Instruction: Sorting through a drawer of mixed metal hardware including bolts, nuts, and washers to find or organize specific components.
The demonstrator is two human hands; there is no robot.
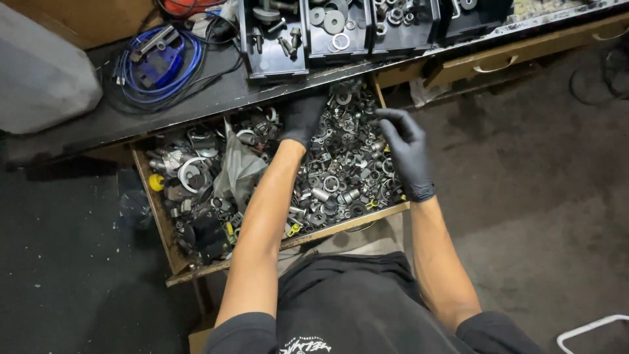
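Observation:
An open wooden drawer (162,223) is pulled out under a dark workbench and is filled with several metal nuts, washers, rings and bolts (341,177). My left hand (303,118), in a black glove, reaches deep into the back of the drawer among the parts; whether it grips anything is hidden. My right hand (407,152), also in a black glove, hovers over the drawer's right side with its fingers spread and nothing visible in them.
A crumpled grey plastic bag (239,167) lies in the drawer's left half. On the workbench (216,92) stand black bins (334,29) of washers and bolts, a coil of blue cable (157,65) and a grey container (39,72). Another drawer (498,56) is at right.

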